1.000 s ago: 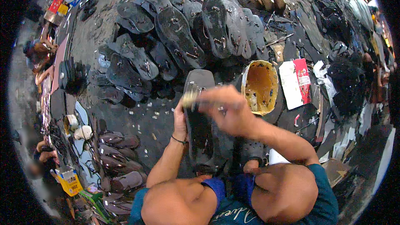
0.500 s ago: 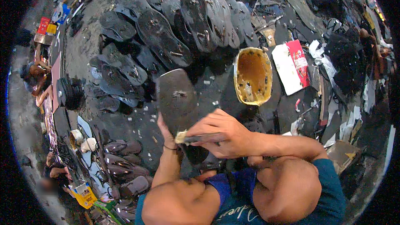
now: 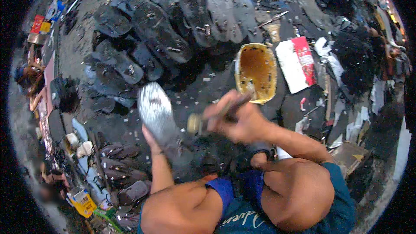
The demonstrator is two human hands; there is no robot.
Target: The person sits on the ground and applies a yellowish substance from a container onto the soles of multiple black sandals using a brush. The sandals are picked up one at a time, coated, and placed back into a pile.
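Observation:
My left hand grips the edge of a dark footwear sole near its lower end. The sole's upper face gleams bright silver where light strikes it. Closed around a brush is my right hand, smeared by motion. The brush's pale, yellowish bristle end points left toward the sole, with a gap between them. Its dark handle slants up to the right, overlapping the near rim of a yellow-crusted tub. Amber, glue-like matter with dark specks lines the inside of the tub.
Beyond the sole, many dark sandals lie in rows. A red and white cardboard piece rests right of the tub. More brown sandals are at lower left, near a yellow box. People sit along the left edge.
The sole has swung left and tilted, its face turning from dull to shiny. My right hand and the brush have moved right, away from the sole. The whole view has shifted slightly.

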